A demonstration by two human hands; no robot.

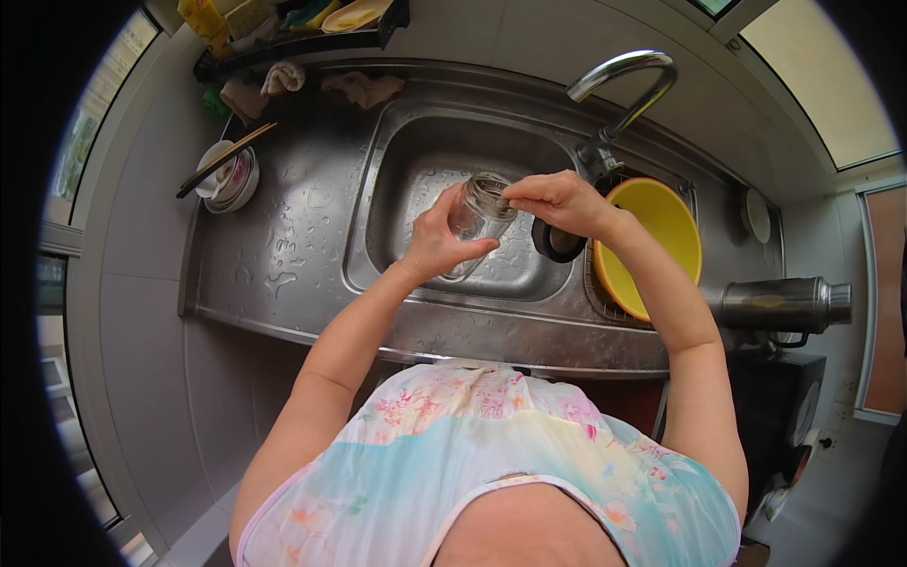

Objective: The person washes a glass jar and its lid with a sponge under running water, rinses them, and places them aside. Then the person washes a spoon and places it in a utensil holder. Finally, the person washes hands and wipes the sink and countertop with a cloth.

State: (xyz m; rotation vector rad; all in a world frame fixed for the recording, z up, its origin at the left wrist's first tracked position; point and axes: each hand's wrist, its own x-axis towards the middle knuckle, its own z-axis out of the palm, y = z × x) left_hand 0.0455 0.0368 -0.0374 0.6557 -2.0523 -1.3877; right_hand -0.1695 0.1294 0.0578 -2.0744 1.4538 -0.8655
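Note:
My left hand (441, 237) is wrapped around a clear glass jar (473, 225), which it holds tilted above the stainless steel sink basin (397, 170). The jar's open mouth points up and away from me. At that mouth, the fingertips and thumb of my right hand (560, 202) pinch the rim. Whether anything small is between those fingers cannot be seen. Under my right wrist, a dark round object (542, 241) sits at the basin's right side, partly covered by the hand.
A chrome faucet (623, 64) arches behind the basin. On the right are a yellow bowl (659, 241) and a metal thermos flask (772, 305). Stacked bowls (244, 191) with chopsticks (227, 159) across them stand left. Cloths (363, 88) lie along the back, below a black shelf (297, 46).

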